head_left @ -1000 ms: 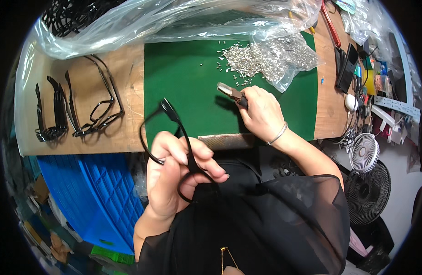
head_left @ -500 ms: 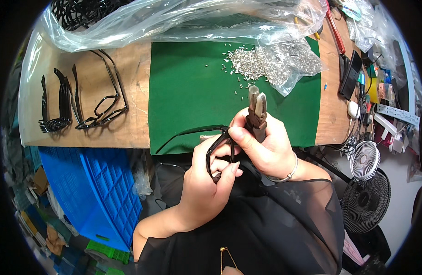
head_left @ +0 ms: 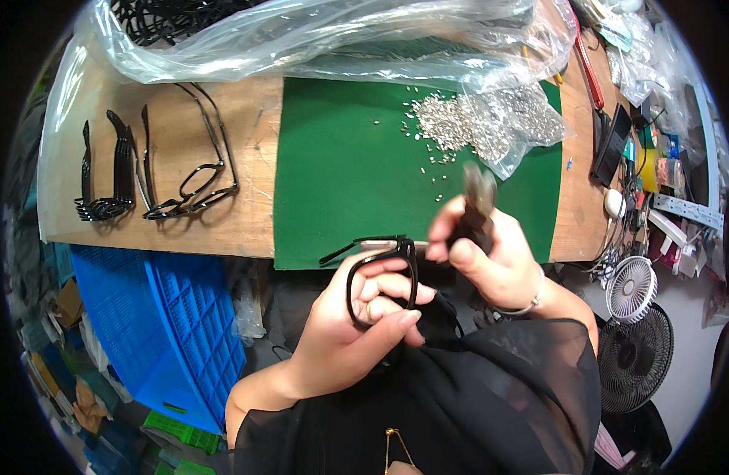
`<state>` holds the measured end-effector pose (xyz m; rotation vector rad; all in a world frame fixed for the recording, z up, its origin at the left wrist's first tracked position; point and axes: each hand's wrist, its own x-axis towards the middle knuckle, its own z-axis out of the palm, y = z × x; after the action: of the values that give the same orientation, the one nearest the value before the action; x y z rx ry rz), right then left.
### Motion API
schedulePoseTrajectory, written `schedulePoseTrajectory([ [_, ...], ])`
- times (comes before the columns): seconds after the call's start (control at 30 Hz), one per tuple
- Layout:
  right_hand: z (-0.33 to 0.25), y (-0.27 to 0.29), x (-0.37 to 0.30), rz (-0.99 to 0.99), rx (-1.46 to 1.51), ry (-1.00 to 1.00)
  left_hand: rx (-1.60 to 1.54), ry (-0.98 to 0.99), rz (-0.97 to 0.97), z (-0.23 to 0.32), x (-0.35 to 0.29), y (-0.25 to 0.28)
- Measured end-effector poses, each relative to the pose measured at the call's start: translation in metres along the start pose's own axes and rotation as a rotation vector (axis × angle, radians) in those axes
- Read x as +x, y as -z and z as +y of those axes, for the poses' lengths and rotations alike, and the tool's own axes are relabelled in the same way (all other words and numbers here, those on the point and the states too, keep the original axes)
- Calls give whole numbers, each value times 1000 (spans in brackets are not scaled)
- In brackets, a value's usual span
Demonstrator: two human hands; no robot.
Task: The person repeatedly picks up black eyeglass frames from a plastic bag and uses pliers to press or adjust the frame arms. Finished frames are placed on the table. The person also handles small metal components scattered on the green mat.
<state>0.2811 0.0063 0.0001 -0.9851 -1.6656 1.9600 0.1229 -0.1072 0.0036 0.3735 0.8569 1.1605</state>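
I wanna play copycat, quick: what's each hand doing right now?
Left hand: closed, holding a black glasses frame.
Right hand: closed, holding pliers, which look blurry.

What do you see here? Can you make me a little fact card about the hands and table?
Left hand: holds a black, rounded eyeglass frame
Right hand: grips dark metal pliers, tips blurred
Underneath: flat green mat on a brown wooden table
Small parts: tiny silvery oblong pieces, loose in a heap; more show through a crinkled clear plastic bag
On the left: more glossy black eyeglass frames
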Motion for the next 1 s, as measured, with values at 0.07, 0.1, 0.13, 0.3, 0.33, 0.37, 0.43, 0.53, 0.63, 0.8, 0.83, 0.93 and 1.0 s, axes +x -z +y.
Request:
schedulePoseTrajectory([
  [0.07, 4, 18, -2, -175, -528, 94, 117, 19, -25, 6, -9, 8],
  [0.1, 4, 16, -5, -248, -574, 127, 152, 28, -66, 6, -11, 12],
  [0.13, 3, 13, -7, -320, -618, 160, 187, 39, -108, 6, -12, 14],
  [0.3, -4, 10, 1, -430, -725, 240, 304, 59, -58, 10, -20, 4],
  [0.33, -5, 10, 2, -441, -747, 267, 338, 61, -40, 11, -22, 2],
  [0.37, -7, 10, 2, -454, -769, 294, 449, 108, 2, 12, -22, 0],
  [0.43, -12, 11, 5, -461, -820, 375, 701, -10, -30, 12, -22, 0],
  [0.53, -9, 14, 9, -465, -799, 481, 923, -188, -53, 10, -20, 1],
  [0.63, -1, 16, 10, -439, -906, 542, 1113, -348, -121, 9, -13, 6],
  [0.8, 9, 16, 2, -368, -944, 513, 1159, -428, -264, 6, 2, 20],
  [0.83, 9, 15, 1, -344, -943, 509, 1129, -428, -241, 4, 1, 19],
  [0.93, 8, 13, 0, -282, -925, 467, 938, -120, -110, 3, -6, 15],
  [1.0, 7, 15, 2, -269, -881, 406, 415, 99, 185, 21, -8, -4],
])
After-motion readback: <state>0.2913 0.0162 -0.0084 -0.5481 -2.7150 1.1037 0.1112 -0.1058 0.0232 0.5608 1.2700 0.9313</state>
